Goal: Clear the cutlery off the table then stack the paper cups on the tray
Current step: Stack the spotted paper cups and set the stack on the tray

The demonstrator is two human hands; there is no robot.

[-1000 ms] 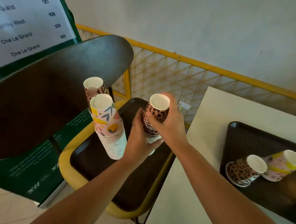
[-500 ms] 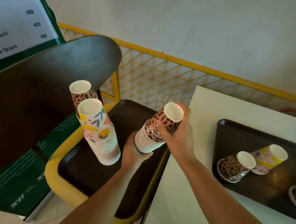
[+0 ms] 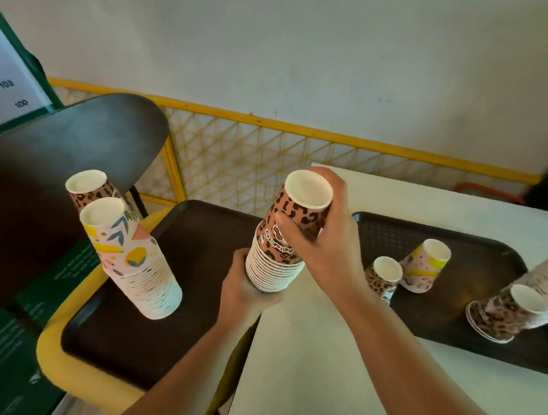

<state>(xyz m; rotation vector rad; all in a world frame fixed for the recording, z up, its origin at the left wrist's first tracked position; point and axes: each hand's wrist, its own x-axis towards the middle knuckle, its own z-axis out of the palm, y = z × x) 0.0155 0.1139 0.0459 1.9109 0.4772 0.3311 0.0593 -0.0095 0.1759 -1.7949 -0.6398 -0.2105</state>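
Note:
I hold a stack of leopard-print paper cups point(image 3: 288, 240) upside down between both hands, above the gap between chair and table. My right hand point(image 3: 331, 243) grips its upper end; my left hand point(image 3: 244, 289) cups its lower rims. Two more upside-down stacks stand on the dark tray point(image 3: 134, 333) on the chair: a pastel stack point(image 3: 133, 259) and a leopard stack point(image 3: 87, 191) behind it. On the table's dark tray point(image 3: 446, 323) stand a small leopard cup point(image 3: 383, 276), a pastel cup point(image 3: 426, 265) and a short leopard stack point(image 3: 505, 314). No cutlery shows.
The yellow chair point(image 3: 60, 364) with a dark backrest point(image 3: 58, 160) stands left of the white table point(image 3: 335, 373). A yellow lattice railing point(image 3: 253, 160) runs along the wall behind. A green sign board point(image 3: 9, 85) is at far left.
Both hands have carried the leopard stack rightward from over the chair's tray toward the table edge. The view has swung right, bringing more of the table's tray and its short stack into sight.

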